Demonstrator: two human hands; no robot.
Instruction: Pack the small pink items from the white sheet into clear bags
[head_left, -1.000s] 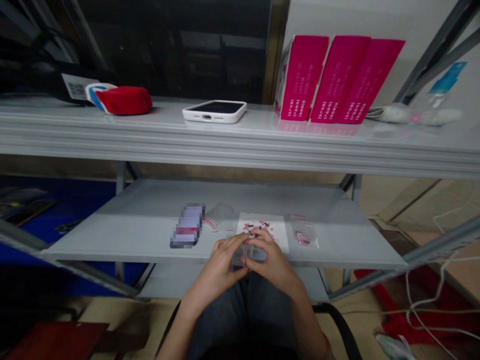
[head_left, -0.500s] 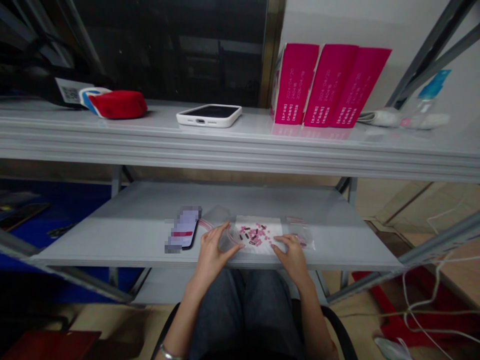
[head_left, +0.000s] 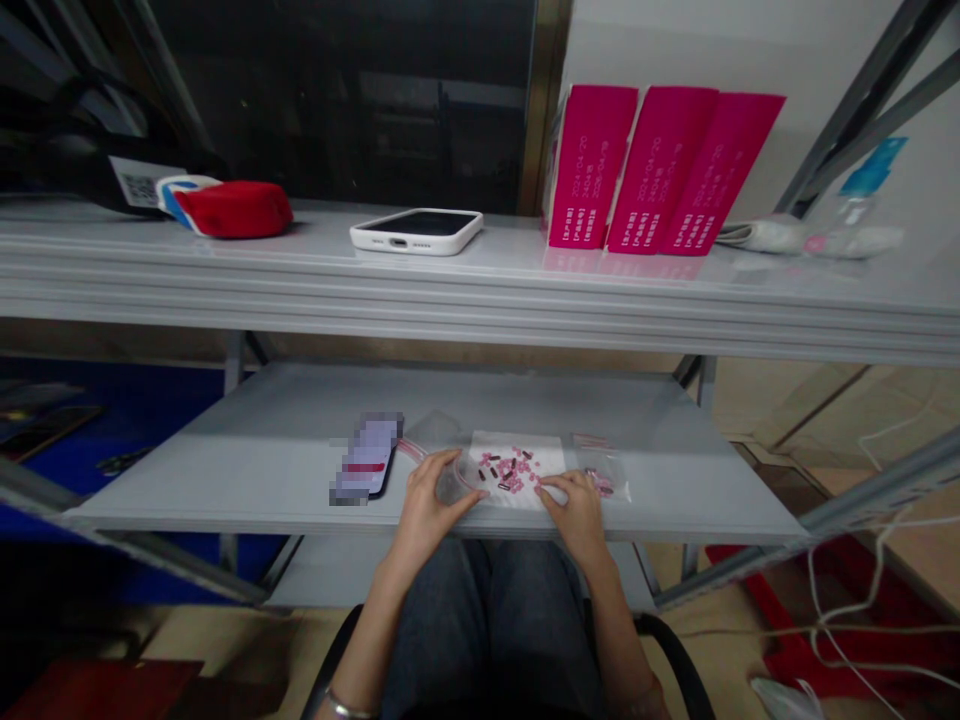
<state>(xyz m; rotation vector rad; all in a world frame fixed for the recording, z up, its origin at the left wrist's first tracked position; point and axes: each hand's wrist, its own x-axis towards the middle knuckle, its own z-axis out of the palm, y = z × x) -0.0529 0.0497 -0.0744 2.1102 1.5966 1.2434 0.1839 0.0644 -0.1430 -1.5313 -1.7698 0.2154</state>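
Observation:
On the lower grey shelf [head_left: 262,450] lies a white sheet [head_left: 551,458] strewn with several small pink and dark pieces [head_left: 512,469]. My left hand [head_left: 430,495] is curled around a small clear plastic bag [head_left: 455,484] at the sheet's left edge. My right hand [head_left: 576,505] rests on the sheet's right front corner, fingers bent down onto it, close to the pieces. Whether its fingertips pinch a piece is too small to tell.
A dark phone [head_left: 369,468] lies left of my left hand. More clear zip bags [head_left: 431,430] lie behind, and one with pink pieces [head_left: 609,472] at the right. The upper shelf holds a white phone [head_left: 416,230], a red pouch [head_left: 232,208] and three pink boxes [head_left: 656,170].
A second ago both hands were together holding the clear bag at the shelf's front edge. They have parted: the left keeps the bag, the right has moved onto the sheet.

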